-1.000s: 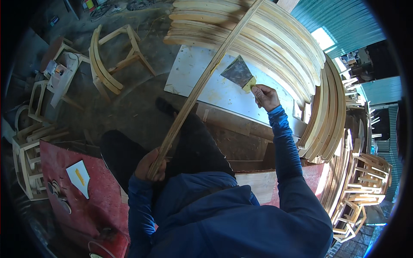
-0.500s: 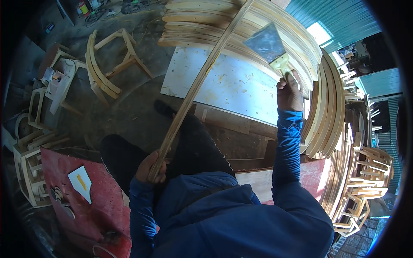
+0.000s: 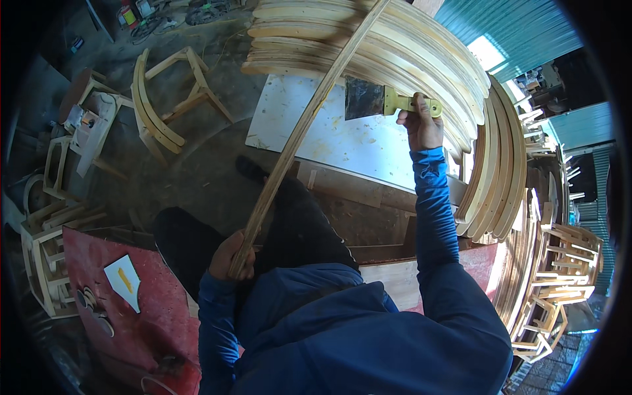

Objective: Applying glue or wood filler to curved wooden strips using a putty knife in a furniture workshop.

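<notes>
A long, slim, slightly bent wooden strip (image 3: pixel 296 136) slants from my lap up toward the far stack. My left hand (image 3: pixel 230 255) is closed round its near end. In my right hand (image 3: pixel 422 124) is a putty knife (image 3: pixel 368 100) with a broad dark blade and a pale yellow-green handle. The blade points left, just right of the strip and apart from it, over the white board (image 3: pixel 355 141). Dabs of yellowish filler mark that board and one spot on the strip.
Curved wooden pieces lie stacked (image 3: pixel 309 33) beyond the white board and at its right (image 3: pixel 497 171). An unfinished chair frame (image 3: pixel 191 92) stands at the left. Beside me, a red panel (image 3: pixel 92 257) carries a white plate with yellow filler (image 3: pixel 123 283). More wooden frames (image 3: pixel 559 263) fill the far right.
My right hand has moved slightly left, turning the putty knife so its blade now points left toward the strip. The left hand and strip have barely moved.
</notes>
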`<action>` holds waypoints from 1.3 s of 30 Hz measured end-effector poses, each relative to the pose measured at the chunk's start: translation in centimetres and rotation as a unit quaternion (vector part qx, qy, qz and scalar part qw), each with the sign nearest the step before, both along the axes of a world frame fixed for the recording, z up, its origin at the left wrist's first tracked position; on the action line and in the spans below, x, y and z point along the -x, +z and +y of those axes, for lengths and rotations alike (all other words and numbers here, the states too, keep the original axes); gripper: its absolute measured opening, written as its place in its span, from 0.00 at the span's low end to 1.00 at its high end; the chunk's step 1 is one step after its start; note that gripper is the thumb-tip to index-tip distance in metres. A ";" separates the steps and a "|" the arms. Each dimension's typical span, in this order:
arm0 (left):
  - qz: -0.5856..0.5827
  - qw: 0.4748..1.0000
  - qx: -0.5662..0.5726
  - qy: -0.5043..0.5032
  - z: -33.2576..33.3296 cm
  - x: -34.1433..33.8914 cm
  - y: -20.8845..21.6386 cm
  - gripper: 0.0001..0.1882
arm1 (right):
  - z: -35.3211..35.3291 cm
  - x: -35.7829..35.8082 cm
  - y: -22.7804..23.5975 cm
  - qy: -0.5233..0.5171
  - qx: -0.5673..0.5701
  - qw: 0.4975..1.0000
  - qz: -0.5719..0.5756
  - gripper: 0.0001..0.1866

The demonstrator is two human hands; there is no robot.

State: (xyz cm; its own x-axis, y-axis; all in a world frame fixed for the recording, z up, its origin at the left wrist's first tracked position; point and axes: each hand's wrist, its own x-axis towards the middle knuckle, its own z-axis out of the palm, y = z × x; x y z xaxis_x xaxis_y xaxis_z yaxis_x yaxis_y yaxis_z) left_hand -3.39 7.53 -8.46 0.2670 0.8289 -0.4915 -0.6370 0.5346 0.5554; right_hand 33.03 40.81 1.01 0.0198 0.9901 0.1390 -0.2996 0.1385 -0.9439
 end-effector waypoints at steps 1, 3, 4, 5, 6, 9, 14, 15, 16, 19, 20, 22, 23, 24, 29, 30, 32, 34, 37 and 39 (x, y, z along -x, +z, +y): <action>0.000 1.000 -0.001 0.001 0.0 -0.1 0.0 0.31 | 0.5 -0.3 0.1 0.001 -0.001 1.000 0.000 0.11; -0.007 1.000 0.015 0.003 -0.1 -0.1 0.0 0.30 | 1.3 -0.6 0.5 0.031 -0.026 0.999 -0.027 0.10; -0.007 1.000 0.015 0.004 -0.1 -0.1 0.0 0.30 | 1.7 -0.5 0.6 0.032 -0.026 0.999 -0.028 0.10; 0.004 1.000 0.011 0.003 -0.1 -0.1 0.1 0.29 | 2.0 -0.1 0.9 0.039 -0.028 0.998 -0.047 0.10; 0.015 1.000 0.008 0.002 -0.1 0.0 0.1 0.29 | 2.1 0.1 1.2 0.046 -0.031 0.996 -0.068 0.10; -0.004 1.000 0.007 0.006 -0.1 0.0 0.0 0.29 | 1.1 0.8 1.6 0.045 -0.030 0.995 -0.082 0.12; 0.002 1.000 0.010 -0.001 0.1 0.1 0.0 0.29 | -5.5 3.1 2.9 0.087 -0.122 0.948 -0.280 0.15; -0.005 1.000 0.013 0.000 0.1 0.0 -0.1 0.28 | -6.3 4.1 3.7 0.071 -0.266 0.877 -0.393 0.15; -0.005 1.000 0.016 -0.004 0.0 0.0 -0.1 0.28 | -7.0 5.2 4.1 0.053 -0.399 0.772 -0.492 0.17; -0.014 1.000 -0.001 -0.011 0.2 0.0 0.0 0.29 | -10.5 7.8 3.3 0.096 -0.369 0.744 -0.549 0.21; -0.013 1.000 0.002 -0.005 0.1 0.0 0.1 0.30 | -11.1 8.2 2.7 0.115 -0.364 0.718 -0.582 0.22; -0.013 1.000 0.006 0.001 0.1 -0.1 0.0 0.30 | -12.0 9.2 2.3 0.117 -0.389 0.710 -0.575 0.25; 0.012 1.000 0.004 -0.010 0.1 0.0 -0.1 0.31 | -12.4 9.5 2.3 0.133 -0.397 0.691 -0.589 0.25; 0.037 0.999 0.001 -0.022 0.0 0.0 -0.2 0.32 | -12.7 9.8 2.3 0.148 -0.405 0.670 -0.604 0.25; 0.025 0.999 0.008 -0.020 -0.2 0.2 -0.6 0.32 | -14.2 10.2 2.9 0.179 -0.411 0.645 -0.619 0.25; 0.027 0.999 0.004 -0.024 -0.2 0.3 -0.7 0.32 | -14.5 10.1 3.0 0.187 -0.414 0.639 -0.621 0.25; 0.022 1.000 0.009 -0.019 -0.2 0.4 -0.9 0.32 | -14.8 10.1 3.7 0.194 -0.417 0.632 -0.623 0.25; 0.017 1.000 0.014 -0.013 -0.3 0.5 -1.1 0.32 | -14.9 9.8 5.6 0.211 -0.399 0.663 -0.597 0.20; 0.006 1.000 0.012 -0.015 -0.5 0.5 -1.1 0.32 | -13.4 8.9 6.3 0.180 -0.363 0.742 -0.534 0.16; -0.007 1.000 0.020 -0.020 -0.3 0.5 -1.1 0.32 | -12.6 8.7 6.5 0.115 -0.380 0.743 -0.538 0.15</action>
State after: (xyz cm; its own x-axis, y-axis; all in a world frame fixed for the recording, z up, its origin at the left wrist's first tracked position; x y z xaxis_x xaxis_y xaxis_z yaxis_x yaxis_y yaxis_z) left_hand -3.93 7.18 -9.56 0.3072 0.7969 -0.5201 -0.6217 0.5819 0.5243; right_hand 24.37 28.24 7.49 -0.6663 0.5769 0.4724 0.4743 0.8168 -0.3286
